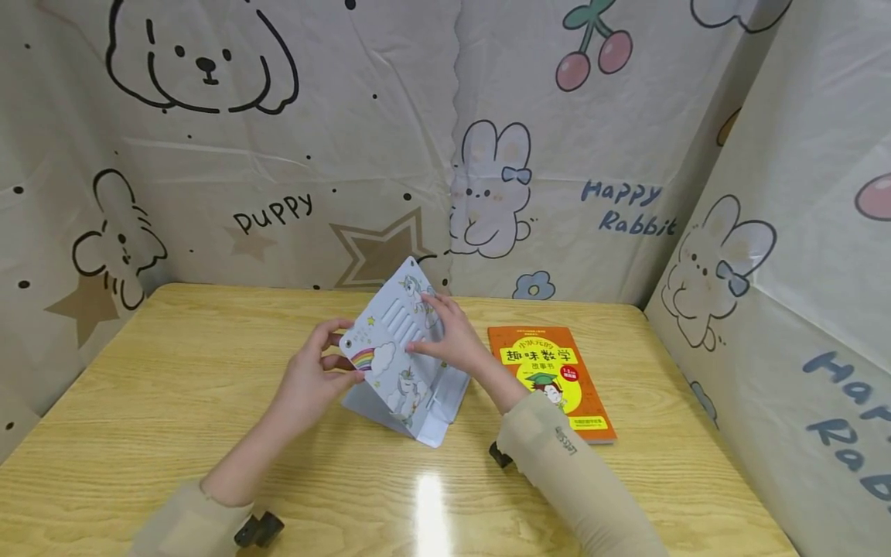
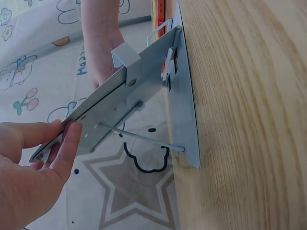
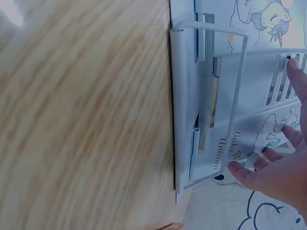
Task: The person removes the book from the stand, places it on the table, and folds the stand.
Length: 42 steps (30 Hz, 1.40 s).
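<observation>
A pale blue metal book stand (image 1: 404,370) printed with unicorns and a rainbow rests on the table, its slotted panel tilted up from a flat base plate (image 2: 184,103). At the panel's upper left corner, my left hand (image 1: 316,370) pinches the edge between thumb and fingers. My right hand (image 1: 455,336) lies against the front face near the right edge, its fingers spread and thumb by the slots. A thin metal rod (image 2: 144,139) runs between panel and base behind. In the right wrist view, a wire page holder (image 3: 237,96) stands along the lower edge.
An orange book (image 1: 581,379) with a cartoon cover lies to the right of the stand, partly behind my right forearm. The wood-grain table (image 1: 174,371) meets a printed cloth backdrop (image 1: 390,155) at its far edge, with more cloth at both sides.
</observation>
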Motion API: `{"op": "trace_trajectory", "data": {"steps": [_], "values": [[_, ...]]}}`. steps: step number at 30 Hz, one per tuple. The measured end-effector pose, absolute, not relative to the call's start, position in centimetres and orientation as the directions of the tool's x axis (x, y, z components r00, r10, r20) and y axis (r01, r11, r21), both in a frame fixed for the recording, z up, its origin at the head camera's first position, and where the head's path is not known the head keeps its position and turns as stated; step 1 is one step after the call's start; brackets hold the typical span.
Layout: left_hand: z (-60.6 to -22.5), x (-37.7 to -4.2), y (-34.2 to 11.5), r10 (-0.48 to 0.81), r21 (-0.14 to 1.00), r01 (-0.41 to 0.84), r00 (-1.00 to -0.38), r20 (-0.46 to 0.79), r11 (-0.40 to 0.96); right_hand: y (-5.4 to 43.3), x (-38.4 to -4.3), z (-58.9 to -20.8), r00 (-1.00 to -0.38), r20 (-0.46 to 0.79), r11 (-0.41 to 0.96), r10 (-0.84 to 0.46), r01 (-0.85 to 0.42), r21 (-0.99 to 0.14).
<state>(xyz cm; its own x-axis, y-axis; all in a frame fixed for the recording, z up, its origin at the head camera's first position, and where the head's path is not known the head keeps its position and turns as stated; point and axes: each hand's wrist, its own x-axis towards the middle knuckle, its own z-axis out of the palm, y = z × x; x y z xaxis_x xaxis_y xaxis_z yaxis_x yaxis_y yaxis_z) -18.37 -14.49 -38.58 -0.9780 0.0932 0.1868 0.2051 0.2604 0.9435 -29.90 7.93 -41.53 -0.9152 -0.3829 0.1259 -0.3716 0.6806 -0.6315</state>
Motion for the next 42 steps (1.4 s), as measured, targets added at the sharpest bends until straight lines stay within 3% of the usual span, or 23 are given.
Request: {"op": "trace_trajectory", "data": {"steps": [42], "values": [[-38.7,-16.2,-12.8,0.072,0.95,0.219,-0.975,0.208,0.222,8.6,-31.7,-42.1,-0.825,0.103,0.584,-0.555,-0.475,-0.659]]}}
